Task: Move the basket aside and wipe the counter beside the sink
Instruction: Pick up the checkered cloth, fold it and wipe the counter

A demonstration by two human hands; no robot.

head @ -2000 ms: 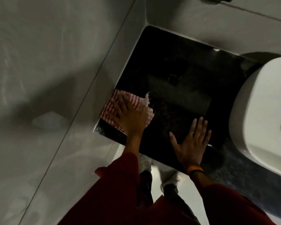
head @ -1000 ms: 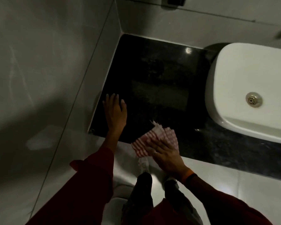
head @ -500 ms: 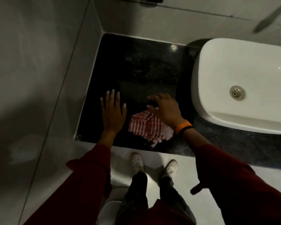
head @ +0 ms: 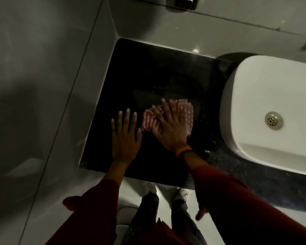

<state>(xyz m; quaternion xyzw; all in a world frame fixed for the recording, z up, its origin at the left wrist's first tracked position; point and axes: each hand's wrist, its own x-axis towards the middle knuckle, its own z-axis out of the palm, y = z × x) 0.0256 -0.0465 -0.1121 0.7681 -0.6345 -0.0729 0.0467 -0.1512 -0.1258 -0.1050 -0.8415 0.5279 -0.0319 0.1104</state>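
Note:
A red-and-white striped cloth (head: 185, 114) lies on the black stone counter (head: 148, 71), left of the white sink (head: 265, 96). My right hand (head: 170, 128) presses flat on the cloth, fingers spread over it. My left hand (head: 125, 137) rests flat on the bare counter just left of the cloth, fingers apart, holding nothing. The basket is not in view.
Grey tiled walls (head: 42, 68) close the counter in at the left and back. A metal fixture (head: 185, 2) sits on the back wall. The sink drain (head: 273, 120) shows at the right. My feet (head: 166, 191) stand on the pale floor below the counter edge.
The cloth passed from my left hand to my right, which has since slid it from the counter's front edge up towards the middle. My left hand stayed flat on the counter.

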